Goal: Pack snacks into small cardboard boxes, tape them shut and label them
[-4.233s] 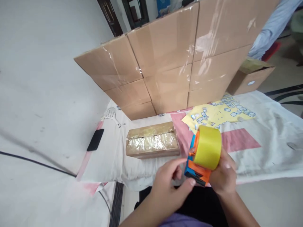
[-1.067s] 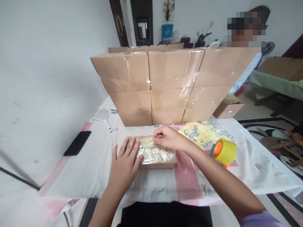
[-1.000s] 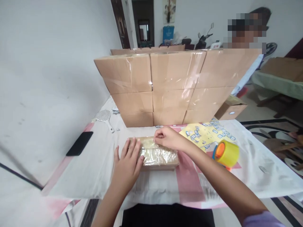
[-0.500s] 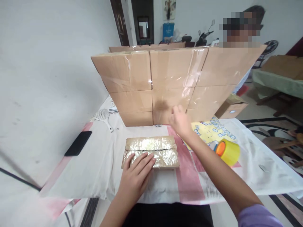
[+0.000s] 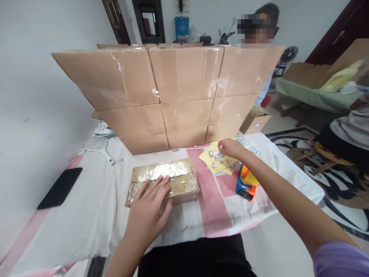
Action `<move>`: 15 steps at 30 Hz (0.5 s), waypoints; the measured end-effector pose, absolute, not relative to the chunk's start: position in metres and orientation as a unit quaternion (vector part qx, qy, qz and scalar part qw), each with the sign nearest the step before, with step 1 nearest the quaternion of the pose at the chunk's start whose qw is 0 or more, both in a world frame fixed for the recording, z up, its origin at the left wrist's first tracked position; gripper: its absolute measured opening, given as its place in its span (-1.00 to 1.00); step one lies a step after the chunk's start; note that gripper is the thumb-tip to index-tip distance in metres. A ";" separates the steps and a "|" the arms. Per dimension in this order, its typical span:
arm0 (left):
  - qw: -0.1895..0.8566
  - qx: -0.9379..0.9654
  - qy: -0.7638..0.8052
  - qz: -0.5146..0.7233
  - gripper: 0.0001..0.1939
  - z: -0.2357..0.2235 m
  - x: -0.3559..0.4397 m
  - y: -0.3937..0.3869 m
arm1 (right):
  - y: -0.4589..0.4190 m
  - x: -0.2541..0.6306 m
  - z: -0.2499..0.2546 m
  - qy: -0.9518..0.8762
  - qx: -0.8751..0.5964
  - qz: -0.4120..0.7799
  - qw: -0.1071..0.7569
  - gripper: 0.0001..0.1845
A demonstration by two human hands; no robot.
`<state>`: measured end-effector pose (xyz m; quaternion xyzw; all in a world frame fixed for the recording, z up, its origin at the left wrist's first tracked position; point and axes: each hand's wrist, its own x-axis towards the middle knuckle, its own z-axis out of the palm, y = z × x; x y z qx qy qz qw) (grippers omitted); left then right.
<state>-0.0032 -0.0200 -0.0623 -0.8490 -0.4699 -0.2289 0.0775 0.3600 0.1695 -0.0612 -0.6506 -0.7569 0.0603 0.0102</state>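
My left hand [image 5: 152, 200] lies spread on top of the small cardboard box [image 5: 184, 184], which has shiny clear tape over its upper side. My right hand [image 5: 230, 149] is over the yellow sheet [image 5: 223, 165] with blue-edged stickers on it. Its fingertips are drawn together; whatever they may hold is too small to make out. Below my right forearm stands the tape dispenser [image 5: 245, 184], blue and orange with a yellow roll, partly covered by the arm.
A wall of taped cardboard boxes [image 5: 184, 77] rises along the far side of the table. At left lie a black phone [image 5: 60, 187] and a white perforated paddle [image 5: 98, 144]. Another carton [image 5: 255, 121] stands far right. One person [image 5: 266, 80] is behind the wall, another [image 5: 353, 129] sits at right.
My right hand has left the box top and gone right to the yellow sheet. My left hand stays on the box. Earlier, both hands were at the tape dispenser. The view has turned right.
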 end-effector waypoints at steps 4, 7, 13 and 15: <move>0.096 -0.846 -0.468 -0.236 -0.75 -0.066 -0.005 -0.022 | 0.187 0.339 -0.078 -0.805 -0.581 0.099 -0.064 -0.62; 0.102 -0.849 -0.464 -0.232 -0.74 -0.069 -0.007 -0.025 | 0.194 0.330 -0.083 -0.814 -0.562 0.102 -0.103 -0.77; 0.106 -0.848 -0.465 -0.232 -0.74 -0.069 -0.006 -0.026 | 0.191 0.339 -0.077 -0.815 -0.570 0.066 -0.084 -0.78; 0.104 -0.846 -0.468 -0.233 -0.75 -0.069 -0.006 -0.025 | 0.188 0.344 -0.074 -0.807 -0.583 0.055 -0.077 -0.74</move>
